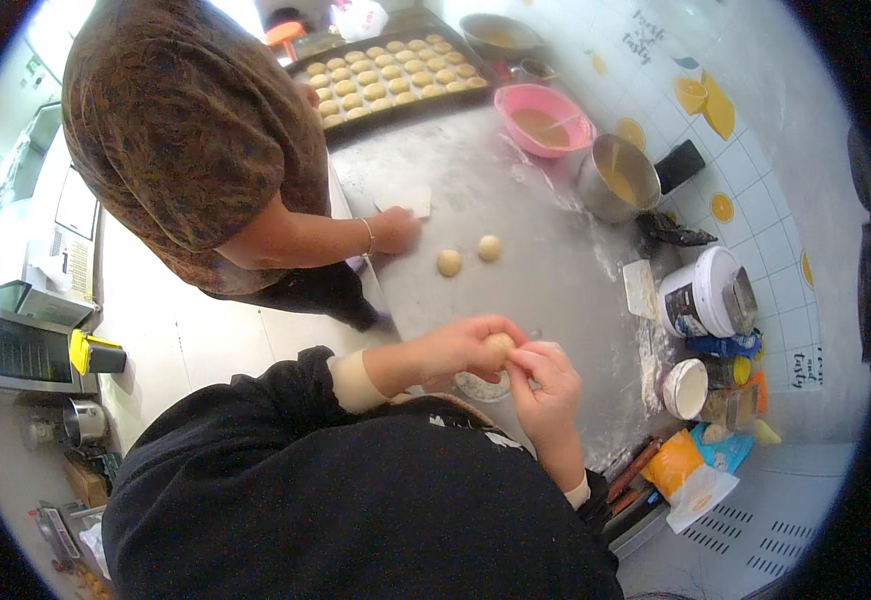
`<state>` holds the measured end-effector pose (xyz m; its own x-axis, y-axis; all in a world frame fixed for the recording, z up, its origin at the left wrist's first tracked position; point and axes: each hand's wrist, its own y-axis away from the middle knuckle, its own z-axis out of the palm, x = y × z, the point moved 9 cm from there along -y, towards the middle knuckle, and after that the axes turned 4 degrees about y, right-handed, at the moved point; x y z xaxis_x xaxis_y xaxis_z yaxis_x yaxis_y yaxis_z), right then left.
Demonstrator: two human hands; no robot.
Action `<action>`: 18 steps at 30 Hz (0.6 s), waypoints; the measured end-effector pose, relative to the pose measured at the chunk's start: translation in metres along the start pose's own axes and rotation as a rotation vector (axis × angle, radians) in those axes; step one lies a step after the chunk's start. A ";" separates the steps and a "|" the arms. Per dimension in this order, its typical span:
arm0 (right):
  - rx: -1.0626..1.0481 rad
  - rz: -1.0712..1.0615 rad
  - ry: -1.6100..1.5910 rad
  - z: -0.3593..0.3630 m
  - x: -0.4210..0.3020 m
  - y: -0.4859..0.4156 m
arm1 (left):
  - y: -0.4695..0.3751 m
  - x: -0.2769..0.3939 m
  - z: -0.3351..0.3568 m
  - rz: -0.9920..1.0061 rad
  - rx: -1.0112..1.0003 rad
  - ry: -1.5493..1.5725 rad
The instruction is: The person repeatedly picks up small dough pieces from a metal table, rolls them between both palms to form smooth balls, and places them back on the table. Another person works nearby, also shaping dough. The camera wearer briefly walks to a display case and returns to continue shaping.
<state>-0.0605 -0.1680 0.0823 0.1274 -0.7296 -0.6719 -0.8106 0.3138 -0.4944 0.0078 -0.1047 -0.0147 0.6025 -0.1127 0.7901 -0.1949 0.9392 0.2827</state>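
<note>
Between both hands, close in front of me, is a small round dough ball point(498, 346). My left hand point(473, 346) is curled around it from the left. The fingertips of my right hand point(548, 379) pinch its right side. Partly hidden below my hands is a round dish of white flour point(483, 386). Farther up the metal worktop point(548, 285) lie two finished-looking dough balls, one at the left point(449, 263) and one at the right point(489, 248), not touching each other.
A co-worker point(202, 150) stands at the left, one hand on a white dough scraper point(410, 201). At the back are a baking tray point(413, 114) of dough rounds and a pink bowl point(533, 120). A metal pot point(617, 178), white bucket point(705, 292) and flour tub point(685, 389) line the right.
</note>
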 end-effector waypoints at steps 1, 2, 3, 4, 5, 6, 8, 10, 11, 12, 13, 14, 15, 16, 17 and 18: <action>-0.017 0.054 -0.021 0.001 0.005 0.000 | -0.001 0.013 -0.001 0.121 0.020 -0.255; -0.022 0.120 -0.052 0.002 0.012 0.001 | -0.001 0.025 0.006 0.257 0.013 -0.525; -0.021 0.176 -0.109 0.003 0.017 0.002 | 0.002 0.036 0.014 0.411 0.016 -0.790; -0.044 0.163 -0.030 0.004 0.016 0.002 | 0.001 0.041 0.020 0.506 0.048 -0.910; -0.058 0.138 0.023 0.005 0.015 0.002 | -0.003 0.037 0.020 0.483 0.084 -0.966; -0.088 0.130 0.067 0.007 0.015 0.003 | -0.005 0.034 0.021 0.478 0.121 -1.017; -0.103 0.104 0.120 0.008 0.014 0.003 | -0.009 0.029 0.024 0.491 0.171 -1.088; -0.121 0.088 0.148 0.008 0.015 0.003 | -0.011 0.025 0.027 0.528 0.197 -1.128; -0.124 0.077 0.154 0.007 0.014 0.002 | -0.010 0.025 0.028 0.557 0.205 -1.131; -0.124 0.072 0.153 0.006 0.014 0.002 | -0.009 0.025 0.030 0.586 0.213 -1.133; -0.120 0.083 0.123 0.005 0.015 0.003 | -0.008 0.026 0.032 0.616 0.221 -1.135; -0.111 0.099 0.087 0.003 0.016 0.003 | -0.008 0.026 0.033 0.628 0.217 -1.140; -0.100 0.119 0.040 0.001 0.017 0.004 | -0.008 0.027 0.035 0.640 0.212 -1.145; -0.061 0.161 -0.034 -0.002 0.020 0.005 | -0.009 0.029 0.035 0.632 0.221 -1.144; -0.021 0.205 -0.119 -0.006 0.023 0.007 | -0.010 0.030 0.036 0.623 0.215 -1.136; 0.031 0.240 -0.224 -0.009 0.026 0.009 | -0.012 0.032 0.034 0.593 0.225 -1.123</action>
<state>-0.0698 -0.1897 0.0657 0.0598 -0.4820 -0.8741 -0.8153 0.4816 -0.3214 0.0027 -0.1308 0.0258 -0.5766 -0.0121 0.8169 -0.3987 0.8769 -0.2684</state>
